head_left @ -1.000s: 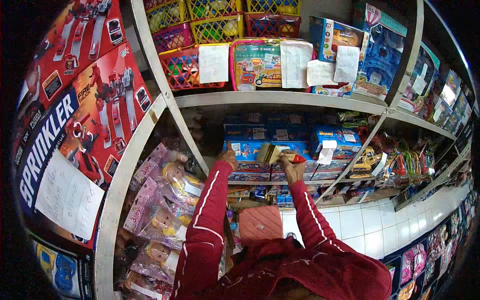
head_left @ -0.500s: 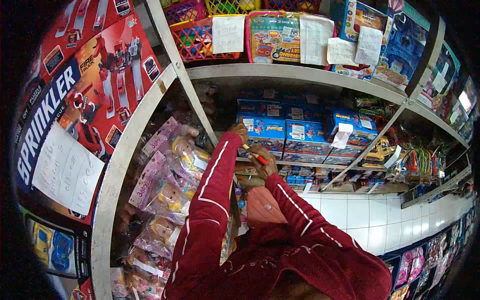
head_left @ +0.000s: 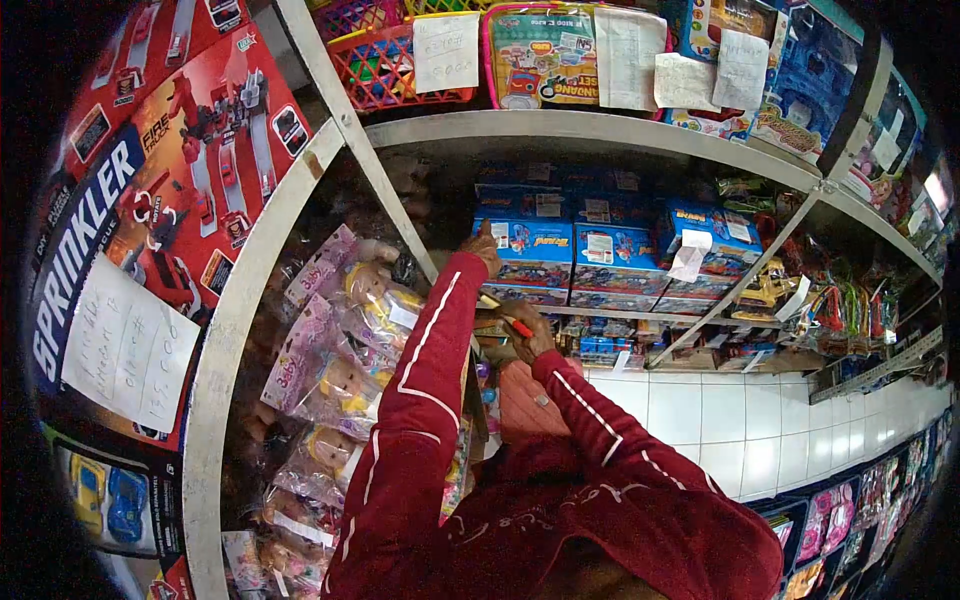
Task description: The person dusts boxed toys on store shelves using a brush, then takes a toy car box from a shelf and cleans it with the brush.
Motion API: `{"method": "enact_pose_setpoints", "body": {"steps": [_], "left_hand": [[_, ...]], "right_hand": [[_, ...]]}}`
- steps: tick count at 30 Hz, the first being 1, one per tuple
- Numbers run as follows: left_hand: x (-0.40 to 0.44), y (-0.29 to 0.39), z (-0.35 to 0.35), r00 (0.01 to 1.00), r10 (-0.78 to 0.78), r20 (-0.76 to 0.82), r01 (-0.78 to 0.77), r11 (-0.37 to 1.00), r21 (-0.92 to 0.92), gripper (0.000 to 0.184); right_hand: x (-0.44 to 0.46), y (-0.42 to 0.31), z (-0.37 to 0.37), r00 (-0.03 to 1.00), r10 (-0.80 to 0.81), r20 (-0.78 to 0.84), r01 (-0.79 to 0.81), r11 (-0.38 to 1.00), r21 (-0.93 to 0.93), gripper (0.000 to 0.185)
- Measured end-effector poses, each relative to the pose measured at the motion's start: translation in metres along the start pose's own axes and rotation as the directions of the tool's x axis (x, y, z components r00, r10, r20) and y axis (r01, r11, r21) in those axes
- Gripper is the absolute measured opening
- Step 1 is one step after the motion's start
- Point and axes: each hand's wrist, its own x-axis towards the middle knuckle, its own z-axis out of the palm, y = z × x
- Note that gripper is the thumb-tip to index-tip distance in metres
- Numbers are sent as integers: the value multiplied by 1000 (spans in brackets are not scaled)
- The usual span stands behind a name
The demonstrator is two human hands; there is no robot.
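L hand [head_left: 482, 254] is reaching beside stacked boxes [head_left: 536, 243], grip unclear; R hand [head_left: 534, 342], below boxes, is closing around brush [head_left: 520, 327]. Amt. done vs. left isn't showing.

Boxes [head_left: 535, 270] look mostly blue; sleeves [head_left: 430, 365] maroon, white-striped.

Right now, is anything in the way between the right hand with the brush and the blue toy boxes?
Only the shelf's metal front edge, running low along the boxes. The right hand, holding the red-handled brush, appears below it. The left hand is at the blue toy boxes' left end.
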Motion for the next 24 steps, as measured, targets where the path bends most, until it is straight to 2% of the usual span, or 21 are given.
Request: {"method": "enact_pose_setpoints", "body": {"steps": [2,3,4,5,6,7,9,11,13,15,17,18,20,21,24], "left_hand": [[-3,-1,5,996,45,-77,-40,997,59,93],[-2,-6,14,983,87,-159,-73,993,90,93],[-10,1,6,988,60,-140,-57,998,29,93],[-19,7,-1,992,33,-122,-37,999,-31,93],[-27,13,-12,997,18,-81,-20,1000,-20,83],[-31,17,-18,999,4,-44,-5,1000,-9,74],[-25,14,-10,999,9,-49,-10,1000,-27,73],[-6,-2,17,990,43,-131,-53,996,-72,88],[-16,6,9,996,15,-92,-17,1000,-16,87],[-30,12,10,974,-43,-223,35,999,-41,82],[-37,14,-1,989,40,-142,-46,998,-39,78],[-40,16,-1,986,60,-158,-68,997,-45,77],[-44,19,4,965,77,-251,-94,994,-58,73],[-44,20,6,940,75,-332,-103,992,-67,71],[-38,30,4,968,28,-248,-21,999,29,71]], "right_hand": [[2,22,14,992,101,69,-98,994,-46,20],[-5,53,26,993,105,-45,-102,994,48,20],[3,20,0,992,56,-112,-40,990,138,21],[-8,36,-4,989,94,-112,-89,995,47,21],[-17,49,-9,985,126,-115,-132,990,-45,22],[-23,44,-17,985,126,-122,-134,989,-64,22],[-39,31,-32,983,125,-133,-139,985,-102,23],[-46,28,-17,975,220,-24,-220,975,7,22],[-58,66,16,986,165,7,-165,984,62,23],[-49,73,54,928,368,-54,-294,815,500,24],[-45,82,44,899,437,33,-393,772,500,24],[-40,82,36,880,469,76,-442,748,495,24],[-50,125,36,897,441,-27,-392,823,412,23],[-40,59,-13,943,327,-54,-322,943,89,20],[-51,33,-51,920,335,-204,-361,926,-111,19]]}}
